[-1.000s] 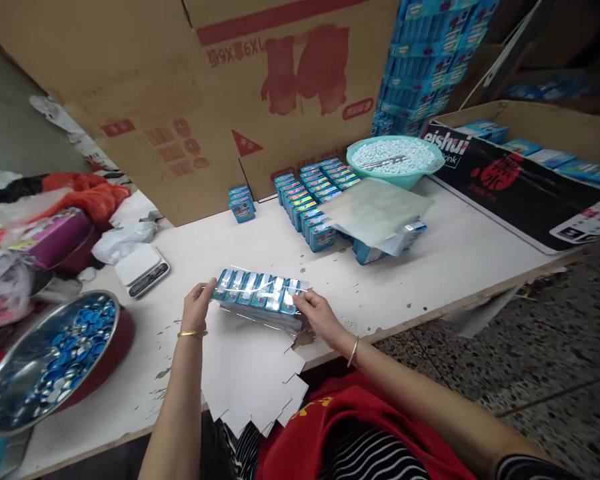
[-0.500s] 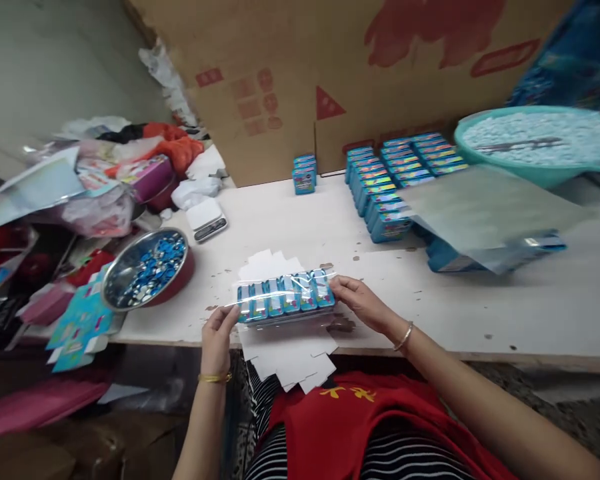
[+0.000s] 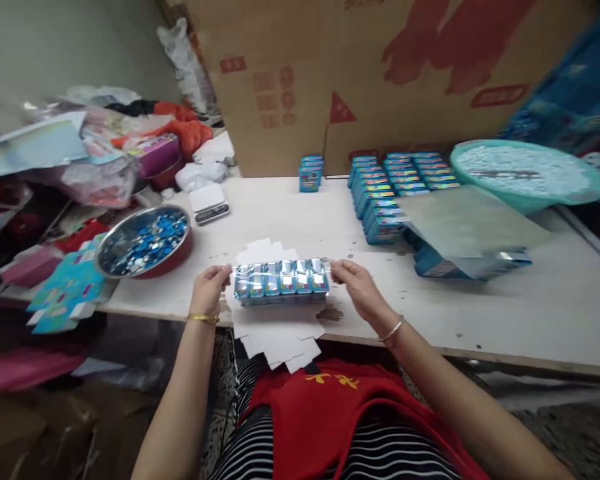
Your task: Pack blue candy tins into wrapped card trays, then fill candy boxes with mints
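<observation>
A row of small blue boxes wrapped in clear film, the wrapped pack (image 3: 281, 281), rests on a stack of white flat cards (image 3: 275, 333) at the table's near edge. My left hand (image 3: 209, 290) pinches the film at the pack's left end. My right hand (image 3: 356, 285) pinches the film at its right end. Both hands have their fingers closed on the wrap.
A metal bowl of blue caps (image 3: 143, 241) sits to the left beside a small scale (image 3: 209, 203). Rows of blue boxes (image 3: 383, 190), clear bags (image 3: 467, 227) and a teal basin of white pellets (image 3: 525, 175) lie to the right. A big cardboard carton (image 3: 380, 73) stands behind.
The view has swung left and down. The pack has settled flat onto the white cards, with both hands still on its ends.
</observation>
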### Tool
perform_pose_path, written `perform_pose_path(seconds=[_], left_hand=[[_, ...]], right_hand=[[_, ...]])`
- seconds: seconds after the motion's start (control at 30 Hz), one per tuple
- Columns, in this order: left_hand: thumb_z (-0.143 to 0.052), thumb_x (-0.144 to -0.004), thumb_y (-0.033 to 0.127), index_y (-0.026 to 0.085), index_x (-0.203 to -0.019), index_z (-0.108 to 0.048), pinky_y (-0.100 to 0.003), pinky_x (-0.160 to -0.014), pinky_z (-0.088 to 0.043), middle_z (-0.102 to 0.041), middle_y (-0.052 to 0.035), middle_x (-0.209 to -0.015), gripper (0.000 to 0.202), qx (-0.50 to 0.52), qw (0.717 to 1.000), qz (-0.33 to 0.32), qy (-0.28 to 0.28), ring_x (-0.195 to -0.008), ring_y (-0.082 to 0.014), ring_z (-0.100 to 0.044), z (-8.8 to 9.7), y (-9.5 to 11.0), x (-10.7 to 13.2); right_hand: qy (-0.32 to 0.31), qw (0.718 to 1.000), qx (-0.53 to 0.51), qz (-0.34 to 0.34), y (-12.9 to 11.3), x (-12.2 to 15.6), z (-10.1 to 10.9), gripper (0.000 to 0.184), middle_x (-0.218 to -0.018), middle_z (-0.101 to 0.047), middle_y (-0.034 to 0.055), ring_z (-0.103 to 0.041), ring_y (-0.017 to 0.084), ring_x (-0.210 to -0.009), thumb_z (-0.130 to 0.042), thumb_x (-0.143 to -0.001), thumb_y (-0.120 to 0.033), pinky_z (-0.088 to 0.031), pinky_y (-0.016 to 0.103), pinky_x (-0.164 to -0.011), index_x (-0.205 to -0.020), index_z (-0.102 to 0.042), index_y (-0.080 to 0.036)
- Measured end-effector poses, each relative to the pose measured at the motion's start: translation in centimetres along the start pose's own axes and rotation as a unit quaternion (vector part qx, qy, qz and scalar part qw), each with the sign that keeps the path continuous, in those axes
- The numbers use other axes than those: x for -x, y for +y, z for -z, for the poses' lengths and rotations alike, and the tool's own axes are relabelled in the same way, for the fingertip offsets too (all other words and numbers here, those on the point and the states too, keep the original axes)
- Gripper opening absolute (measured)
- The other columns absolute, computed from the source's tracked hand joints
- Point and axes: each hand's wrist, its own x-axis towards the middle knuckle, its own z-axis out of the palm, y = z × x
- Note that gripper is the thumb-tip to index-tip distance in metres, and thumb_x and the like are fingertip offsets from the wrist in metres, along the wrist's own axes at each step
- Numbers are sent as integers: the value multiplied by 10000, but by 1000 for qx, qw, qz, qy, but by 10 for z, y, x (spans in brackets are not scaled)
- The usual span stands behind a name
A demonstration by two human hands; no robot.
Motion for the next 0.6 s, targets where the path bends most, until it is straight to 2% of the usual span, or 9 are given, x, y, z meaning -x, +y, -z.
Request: perform_pose_path(seconds=[0.1, 0.17, 0.27, 0.37, 0.43, 0.5, 0.53, 0.6], left_hand=[[-762, -540, 338, 154, -542, -557, -216, -463, -272, -468, 41, -456, 275, 29, 1000, 3, -6, -448, -68, -403, 10, 8, 22], [-771, -552, 312, 151, -561, -559, -206, -465, -294, -491, 38, -486, 267, 57, 998, 2, 9, -456, -66, -421, 29, 14, 45], [-750, -619, 278, 143, -620, -569, -192, -487, -329, -503, 40, -528, 226, 79, 993, -18, 81, -486, -63, -441, 75, 27, 95], [-685, -711, 240, 134, -642, -559, -186, -512, -342, -492, 38, -539, 178, 76, 979, -38, 183, -512, -60, -440, 130, 37, 159], [-666, -731, 235, 138, -627, -546, -190, -530, -356, -490, 35, -552, 187, 70, 963, -36, 256, -528, -59, -438, 165, 32, 203], [-680, -716, 266, 150, -590, -527, -192, -541, -366, -487, 33, -557, 230, 61, 943, -17, 328, -539, -60, -435, 197, 9, 242], [-694, -696, 292, 156, -573, -521, -193, -542, -368, -486, 33, -553, 252, 59, 930, 1, 363, -541, -62, -433, 211, -9, 259], [-722, -638, 350, 167, -550, -512, -196, -531, -363, -479, 36, -530, 292, 62, 903, 46, 423, -532, -68, -426, 238, -58, 287]], right_hand=[[-20, 996, 65, 53, -19, 8, 0, 447, -591, -470, -19, -419, 127, -620, -643, -723, -604, -363, 275, -610, -571, -528, -200], [-70, 990, 93, 84, -39, 15, -7, 407, -606, -496, -8, -433, 132, -621, -642, -753, -571, -362, 275, -590, -596, -552, -206], [-188, 969, 110, 117, -76, 23, -32, 355, -618, -508, -6, -421, 119, -589, -631, -797, -526, -336, 263, -538, -632, -576, -216], [-316, 935, 111, 120, -98, 31, -79, 345, -583, -469, -26, -381, 94, -544, -619, -818, -511, -306, 248, -503, -653, -581, -209], [-392, 907, 104, 113, -92, 38, -122, 365, -575, -465, -33, -385, 86, -544, -605, -825, -515, -306, 240, -504, -648, -578, -197], [-453, 880, 100, 97, -67, 50, -173, 390, -569, -483, -33, -404, 84, -547, -588, -833, -515, -318, 236, -512, -626, -572, -183], [-480, 867, 107, 83, -49, 58, -200, 396, -562, -493, -32, -409, 82, -540, -582, -837, -505, -323, 234, -514, -614, -571, -178], [-526, 836, 150, 51, -4, 79, -254, 382, -547, -524, -27, -405, 75, -505, -580, -846, -457, -323, 231, -506, -597, -581, -167]])
